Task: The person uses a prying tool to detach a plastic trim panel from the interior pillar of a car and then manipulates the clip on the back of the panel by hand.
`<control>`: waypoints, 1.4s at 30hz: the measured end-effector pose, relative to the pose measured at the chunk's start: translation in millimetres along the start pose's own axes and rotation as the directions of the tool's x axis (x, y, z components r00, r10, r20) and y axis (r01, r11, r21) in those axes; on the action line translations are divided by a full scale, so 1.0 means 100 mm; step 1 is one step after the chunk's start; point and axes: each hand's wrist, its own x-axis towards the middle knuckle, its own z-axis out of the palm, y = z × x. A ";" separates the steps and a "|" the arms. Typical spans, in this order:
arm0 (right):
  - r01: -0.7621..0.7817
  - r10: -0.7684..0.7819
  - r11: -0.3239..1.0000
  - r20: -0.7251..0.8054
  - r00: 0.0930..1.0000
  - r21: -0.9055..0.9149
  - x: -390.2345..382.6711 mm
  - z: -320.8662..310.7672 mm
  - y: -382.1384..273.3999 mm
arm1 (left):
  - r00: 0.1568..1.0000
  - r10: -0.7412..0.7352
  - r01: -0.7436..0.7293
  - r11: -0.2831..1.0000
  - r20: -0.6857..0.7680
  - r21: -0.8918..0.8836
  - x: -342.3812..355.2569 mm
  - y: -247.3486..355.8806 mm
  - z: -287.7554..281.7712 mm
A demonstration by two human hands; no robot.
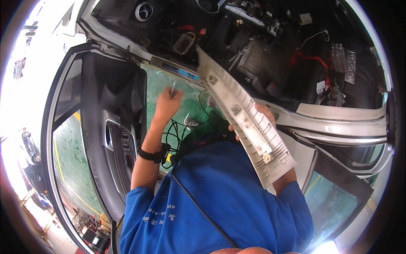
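Note:
A long cream-coloured plastic car trim panel (243, 113), its ribbed inner side facing up, slants across the middle of the view. My right hand (264, 112) is closed round it; fingers show at both edges, while the palm is hidden beneath. Near the panel's wide lower end is a yellowish clip (267, 158). To the left, above the green floor and apart from the panel, my left hand (169, 103) is closed on a small slim metallic piece (173, 88), too blurred to name.
An open car door (112, 127) stands at my left, another door (334, 199) at the right. Ahead lies the car's stripped interior, with a small clear container (183, 44), wrenches (237, 56) and red wiring (311, 57). Black cable (171, 135) hangs below my left forearm.

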 end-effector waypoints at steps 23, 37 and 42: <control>0.260 -0.253 0.954 0.059 0.966 -0.149 -0.12 -0.15 -1.30 | 0.928 -0.361 0.358 0.798 0.091 -0.484 0.49 -0.16 -0.51; 0.346 -0.245 0.874 0.305 0.920 -0.342 0.49 0.95 -1.03 | 0.974 -0.197 0.227 0.862 0.113 -0.452 0.91 0.23 -0.78; 0.225 -0.052 0.889 0.400 0.915 -0.398 0.97 1.22 -1.15 | 0.974 -0.217 0.223 0.864 0.065 -0.451 0.81 0.16 -0.91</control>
